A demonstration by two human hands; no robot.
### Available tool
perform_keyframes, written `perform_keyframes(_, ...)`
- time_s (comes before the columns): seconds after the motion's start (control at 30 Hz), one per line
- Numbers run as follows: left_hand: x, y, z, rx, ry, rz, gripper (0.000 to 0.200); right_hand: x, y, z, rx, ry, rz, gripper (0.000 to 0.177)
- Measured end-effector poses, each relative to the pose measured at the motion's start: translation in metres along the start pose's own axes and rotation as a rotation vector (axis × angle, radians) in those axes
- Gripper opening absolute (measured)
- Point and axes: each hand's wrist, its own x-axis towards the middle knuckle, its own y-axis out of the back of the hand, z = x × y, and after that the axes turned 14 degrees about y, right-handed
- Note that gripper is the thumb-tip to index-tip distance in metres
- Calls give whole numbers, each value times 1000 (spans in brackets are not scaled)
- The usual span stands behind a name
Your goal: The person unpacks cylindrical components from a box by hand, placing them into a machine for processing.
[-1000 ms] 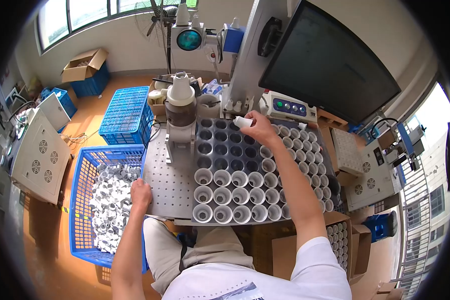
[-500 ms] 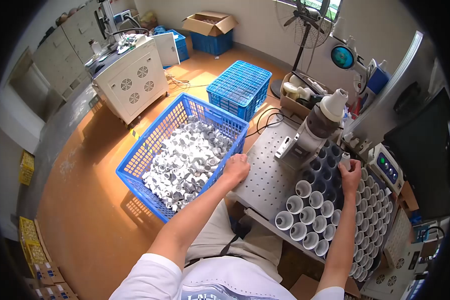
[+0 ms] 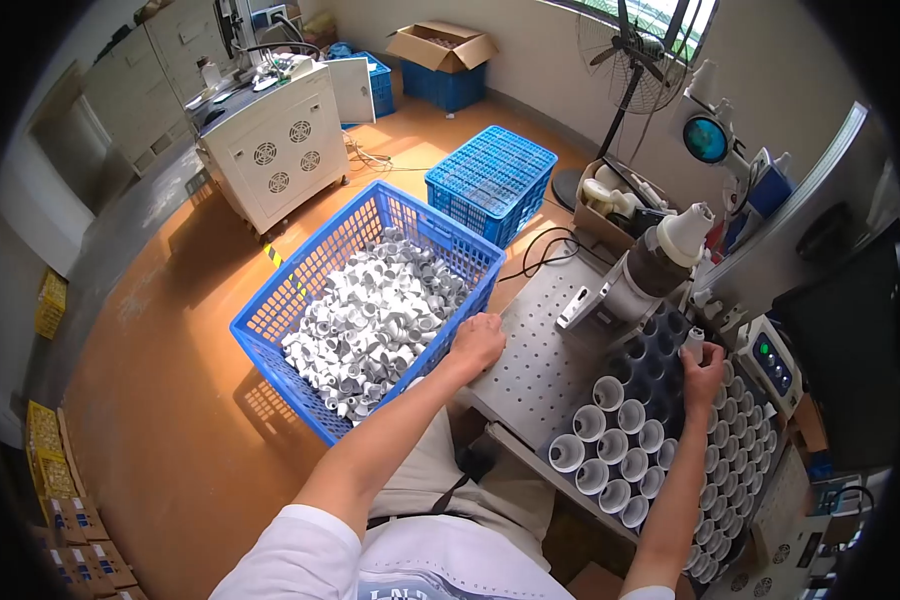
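My right hand [image 3: 704, 374] pinches a small white plastic fitting [image 3: 694, 342] upright over the dark tray with round holes [image 3: 652, 352]. Beside and below that hand, white cup-shaped parts [image 3: 607, 393] fill several holes, their wide mouths facing up. My left hand [image 3: 478, 343] is curled closed at the left edge of the perforated metal plate [image 3: 530, 345], near the rim of the blue basket [image 3: 448, 232]. Whatever lies inside its fingers, if anything, is hidden. A loose heap of white and grey fittings [image 3: 370, 320] lies in the basket.
A machine head with a white nozzle [image 3: 685, 235] stands over the plate. At the right are a control box with a lit display [image 3: 770, 360] and a dark monitor [image 3: 850, 310]. Behind the basket sits a closed blue crate [image 3: 495, 165], with a white cabinet [image 3: 280, 150] farther left.
The head view has shifted and tilted slightly. Both hands keep nearly the same places over the plate and tray, the right still with the white fitting.
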Motion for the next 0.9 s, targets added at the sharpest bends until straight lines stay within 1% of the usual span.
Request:
perform_keyframes(0.03,2,-4,-3,46,-76,50,28,0,1,4,-1,-18,-13,26)
perform_keyframes(0.07,4,-8,-5,21,-37,22,28,0,3,7,-2,-36,-25,26)
perform_keyframes(0.13,-1,6,3,-30,36,-36,28,0,3,2,-41,-22,-9,27)
perform_keyframes(0.2,4,-4,-3,-4,19,4,28,1,4,-6,-68,-27,-12,28)
perform_keyframes(0.27,-5,0,1,-69,14,105,26,0,4,-3,-35,-46,13,30)
perform_keyframes(0.33,3,-12,-7,-21,-21,114,24,-1,5,1,-38,-14,41,32)
perform_keyframes(0.4,2,-5,-4,-9,-7,62,22,-1,6,0,-73,-56,37,37)
perform_keyframes(0.5,-7,1,1,69,-77,123,21,0,7,-4,-89,-71,22,39)
perform_keyframes(0.63,2,-10,-9,123,-172,166,21,-1,8,-4,-78,-63,31,39)
perform_keyframes(0.67,4,-14,-13,129,-170,146,22,-1,8,-4,-72,-60,32,39)
perform_keyframes(0.73,-5,0,-3,140,-166,105,23,-1,8,-5,-61,-55,33,39)
perform_keyframes(0.83,0,-3,-3,-2,-19,53,25,-1,10,-8,-28,-93,27,40)
perform_keyframes(0.9,8,-6,-9,-35,-25,19,26,0,10,-9,-52,-76,31,40)
